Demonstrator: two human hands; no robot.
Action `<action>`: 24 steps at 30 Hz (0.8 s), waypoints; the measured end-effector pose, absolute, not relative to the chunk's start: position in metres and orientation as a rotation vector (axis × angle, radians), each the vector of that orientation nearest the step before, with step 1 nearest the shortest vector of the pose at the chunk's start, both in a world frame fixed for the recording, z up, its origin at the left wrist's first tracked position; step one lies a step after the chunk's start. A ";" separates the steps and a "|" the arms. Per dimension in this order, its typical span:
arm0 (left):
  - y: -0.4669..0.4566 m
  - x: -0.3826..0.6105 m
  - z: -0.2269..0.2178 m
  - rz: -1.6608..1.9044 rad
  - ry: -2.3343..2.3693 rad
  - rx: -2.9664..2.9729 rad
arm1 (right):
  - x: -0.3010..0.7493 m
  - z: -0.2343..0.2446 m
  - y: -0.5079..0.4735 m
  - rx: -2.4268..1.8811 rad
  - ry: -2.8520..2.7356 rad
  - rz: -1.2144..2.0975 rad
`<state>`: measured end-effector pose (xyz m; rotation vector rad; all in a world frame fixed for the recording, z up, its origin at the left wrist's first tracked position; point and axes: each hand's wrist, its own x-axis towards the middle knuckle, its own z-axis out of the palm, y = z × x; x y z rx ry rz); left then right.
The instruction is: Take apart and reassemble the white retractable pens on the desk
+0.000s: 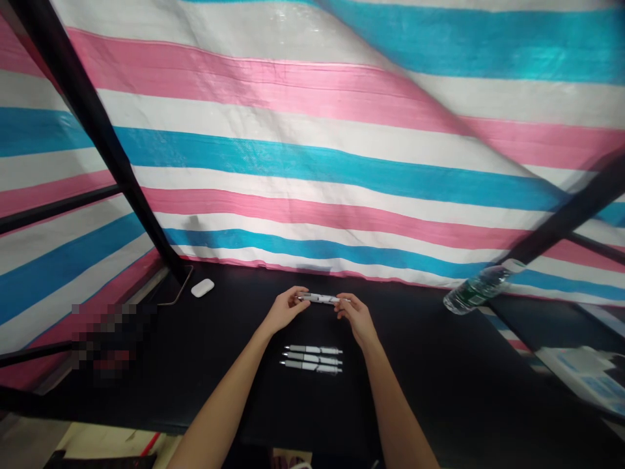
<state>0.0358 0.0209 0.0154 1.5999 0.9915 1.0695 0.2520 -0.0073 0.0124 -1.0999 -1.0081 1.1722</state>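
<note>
Between my two hands a white pen with a grey grip [322,298] is held level, close above the black tabletop. My left hand [286,309] pinches its left, tip end between thumb and fingers. At its other end, my right hand [355,314] has its fingers closed on it. Nearer to me, three similar pens lie side by side in a row: a far pen [315,350], a middle pen [313,358] and a near pen [312,367]. Their tips point left.
A small white case [202,288] lies at the back left of the black table [195,365]. Toward the back right stands a tilted-looking clear plastic bottle [481,288]. Black frame poles [92,124] and striped sheeting [317,163] enclose the table. Papers [581,371] lie at far right.
</note>
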 end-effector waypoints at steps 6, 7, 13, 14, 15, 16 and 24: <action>0.019 0.036 0.017 1.067 1.054 1.654 | 0.252 0.012 -0.007 -1.092 -1.005 1.183; 0.019 0.036 0.017 1.069 1.055 1.648 | 0.252 0.012 -0.007 -1.093 -1.004 1.185; 0.021 0.036 0.015 1.056 1.034 1.643 | 0.252 0.013 -0.008 -1.086 -0.983 1.194; 0.021 0.036 0.015 1.055 1.053 1.636 | 0.251 0.013 -0.008 -1.085 -0.984 1.198; 0.020 0.036 0.016 1.058 1.071 1.623 | 0.251 0.013 -0.008 -1.085 -0.988 1.199; 0.020 0.037 0.016 1.065 1.082 1.607 | 0.251 0.014 -0.008 -1.086 -0.993 1.198; 0.019 0.035 0.021 1.109 1.048 1.592 | 0.251 0.015 -0.009 -1.104 -1.025 1.189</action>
